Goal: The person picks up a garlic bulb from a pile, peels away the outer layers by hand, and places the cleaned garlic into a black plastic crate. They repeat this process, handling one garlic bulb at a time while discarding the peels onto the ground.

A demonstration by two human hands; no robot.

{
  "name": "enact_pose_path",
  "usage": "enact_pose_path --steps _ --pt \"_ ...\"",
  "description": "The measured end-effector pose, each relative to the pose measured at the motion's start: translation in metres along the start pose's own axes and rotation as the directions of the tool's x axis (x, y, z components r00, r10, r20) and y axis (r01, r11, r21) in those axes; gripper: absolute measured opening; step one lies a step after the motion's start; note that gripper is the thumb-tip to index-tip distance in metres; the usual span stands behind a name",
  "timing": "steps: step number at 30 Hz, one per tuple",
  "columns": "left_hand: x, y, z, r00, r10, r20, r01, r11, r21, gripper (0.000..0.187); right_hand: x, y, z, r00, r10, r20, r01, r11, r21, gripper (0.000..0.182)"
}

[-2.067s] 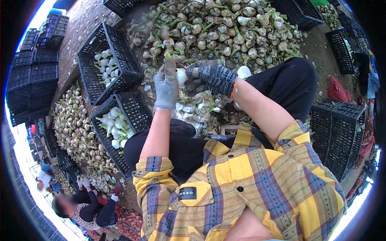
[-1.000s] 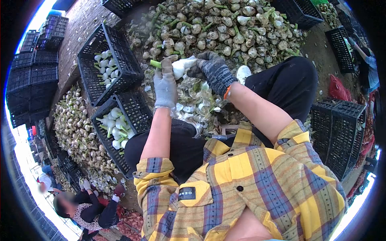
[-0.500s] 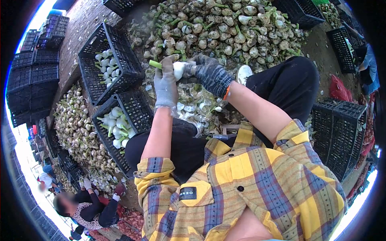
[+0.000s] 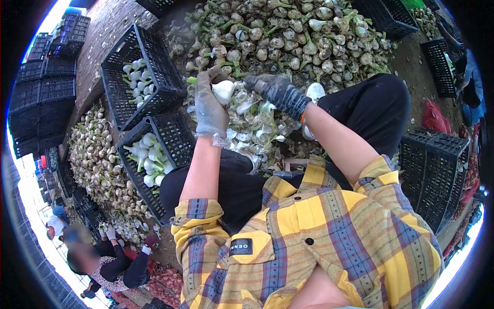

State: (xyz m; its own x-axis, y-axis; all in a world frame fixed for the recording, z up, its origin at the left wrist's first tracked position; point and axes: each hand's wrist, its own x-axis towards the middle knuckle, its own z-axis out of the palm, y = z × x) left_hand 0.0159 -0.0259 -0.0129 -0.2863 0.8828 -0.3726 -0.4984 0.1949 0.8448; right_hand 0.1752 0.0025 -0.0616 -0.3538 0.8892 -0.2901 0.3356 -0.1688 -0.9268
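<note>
Shifted rightward: your speckled-dark-knit-gloved right hand [image 4: 280, 90], its grip impossible to tell.
By the near edge of the broad, soil-stained garlic heap [image 4: 288, 44], your grey-knit-gloved left hand [image 4: 208, 100] grasps one round, white, green-stemmed garlic bulb [image 4: 223, 92]; likely light, firm, slightly slick, easily bruised, so cup its belly.

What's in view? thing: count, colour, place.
garlic bulb: 1, white, in left hand
near crates: 2, black, left
clean bulbs: many, white, in near crates
bulb heaps: at least 3, soiled off-white, top and left
peelings: many, whitish, between legs
other crates: many, black, left, right, top
bag: 1, red, right
heap: 1, reddish, lower left
other people: several, mixed clothing, lower left
shirt: 1, yellow plaid, bottom
trousers: 1 pair, black, centre
shoes: 2, white, centre
left hand: 1, grey glove, centre
right hand: 1, dark grey glove, centre
</note>
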Motion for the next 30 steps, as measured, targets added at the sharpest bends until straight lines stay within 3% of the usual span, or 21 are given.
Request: enact_pose_path --steps 1,2,5,6,8,9,10,13,14,16,17,19,21,23,25,27,28,29,30 --pt "0.0 0.001 0.0 1.0 -0.02 -0.01 0.02 1.0 -0.013 0.038 -0.002 -0.006 0.004 0.997 -0.069 -0.018 0.067 0.993 -0.1 0.032" --pt "0.001 0.001 -0.001 0.999 -0.043 -0.019 0.042 0.999 -0.025 0.038 -0.006 -0.017 0.007 0.998 0.041 0.036 -0.05 0.953 0.297 0.038" --pt "0.004 -0.003 -0.008 0.994 -0.089 0.058 0.091 0.995 -0.043 0.038 -0.019 -0.058 0.011 0.971 0.144 0.19 -0.228 0.793 0.564 0.038" --pt "0.004 -0.002 -0.01 0.993 -0.109 0.052 0.111 0.993 -0.035 0.038 -0.016 -0.043 0.017 0.967 0.069 0.245 -0.223 0.692 0.687 0.028" --pt "0.004 0.0 -0.013 0.989 -0.144 0.035 0.145 0.989 -0.026 0.038 -0.011 -0.035 0.022 0.988 -0.037 0.152 -0.019 0.935 0.353 0.023" --pt "0.005 -0.002 -0.014 0.988 -0.153 0.023 0.154 0.987 -0.052 0.038 -0.009 -0.035 0.022 0.987 -0.105 0.125 0.086 0.985 0.15 0.021" --pt "0.006 -0.006 -0.015 0.987 -0.162 0.01 0.162 0.984 -0.077 0.037 -0.013 -0.034 0.02 0.975 0.071 0.21 -0.137 0.936 0.323 0.022" --pt "0.009 -0.009 -0.021 0.989 -0.147 0.001 0.145 0.976 -0.165 0.036 -0.01 -0.019 0.017 0.999 -0.009 0.042 0.014 0.993 -0.117 0.024" --pt "0.009 -0.007 -0.019 0.994 -0.109 0.01 0.109 0.981 -0.158 0.035 -0.009 -0.016 0.022 0.994 -0.105 0.043 0.11 0.985 -0.131 0.025" --pt "0.015 -0.011 -0.027 0.985 -0.173 0.026 0.173 0.946 -0.275 0.034 -0.011 -0.008 0.022 0.981 -0.192 -0.032 0.184 0.968 -0.169 0.027" --pt "0.014 -0.011 -0.024 0.984 -0.176 -0.029 0.165 0.959 -0.231 0.035 -0.014 -0.016 0.023 0.968 -0.245 -0.063 0.23 0.956 -0.184 0.029" --pt "0.02 -0.016 -0.026 0.979 -0.194 -0.067 0.175 0.96 -0.22 0.036 -0.023 -0.041 0.023 0.965 -0.22 -0.146 0.192 0.964 -0.184 0.032" --pt "0.016 -0.014 -0.026 0.98 -0.191 -0.049 0.181 0.968 -0.172 0.037 -0.027 -0.05 0.026 0.969 -0.238 0.072 0.23 0.968 0.102 0.031" --pt "0.013 -0.011 -0.029 0.963 -0.254 -0.088 0.237 0.957 -0.168 0.039 -0.024 -0.035 0.026 0.926 -0.295 0.237 0.305 0.952 -0.006 0.028" --pt "0.013 -0.007 -0.032 0.941 -0.308 -0.137 0.28 0.941 -0.192 0.039 -0.02 -0.007 0.029 0.976 -0.1 0.195 0.083 0.992 0.092 0.03" --pt "0.014 -0.002 -0.039 0.91 -0.366 -0.192 0.32 0.918 -0.235 0.039 -0.018 0.006 0.029 0.968 0.065 0.241 -0.052 0.997 -0.058 0.032" --pt "0.029 -0.007 -0.055 0.904 -0.326 -0.279 0.22 0.91 -0.351 0.037 -0.019 0.015 0.025 0.958 0.158 0.24 -0.129 0.983 -0.133 0.033" --pt "0.056 -0.004 -0.101 0.968 0.149 -0.2 -0.122 0.982 0.143 0.036 -0.019 0.031 0.024 0.966 0.066 0.252 0.009 0.959 -0.284 0.04" --pt "0.051 0.023 -0.09 0.948 0.246 -0.204 -0.246 0.969 0.021 0.039 -0.019 0.047 0.022 0.968 0.056 0.244 0.039 0.93 -0.365 0.043"
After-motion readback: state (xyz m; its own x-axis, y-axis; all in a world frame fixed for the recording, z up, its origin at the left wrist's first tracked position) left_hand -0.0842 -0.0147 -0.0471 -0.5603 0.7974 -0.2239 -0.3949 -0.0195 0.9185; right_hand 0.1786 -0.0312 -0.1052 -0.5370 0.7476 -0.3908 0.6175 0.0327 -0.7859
